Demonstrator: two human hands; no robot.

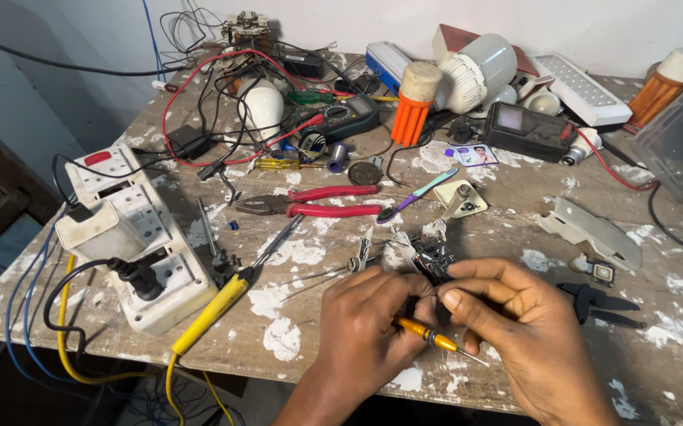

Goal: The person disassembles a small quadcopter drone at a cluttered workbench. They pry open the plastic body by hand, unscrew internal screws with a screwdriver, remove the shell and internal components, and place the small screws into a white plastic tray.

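My left hand (pixel 365 327) and my right hand (pixel 515 331) meet at the front middle of the paint-stained wooden table (pixel 515 197). Between the fingertips of both hands sits a small dark circuit board (pixel 434 256) with wires. A small orange-handled screwdriver (pixel 428 338) lies across my fingers, gripped by my right hand, its metal tip pointing right. My left hand's fingers pinch the board from the left.
A yellow soldering iron (pixel 223 304) and a white power strip (pixel 140 237) lie to the left. Red-handled pliers (pixel 318 203), a toothbrush (pixel 416 195), two multimeters (pixel 527 130), bulbs, lamp parts and tangled wires crowd the back. A black tool (pixel 598 304) lies at right.
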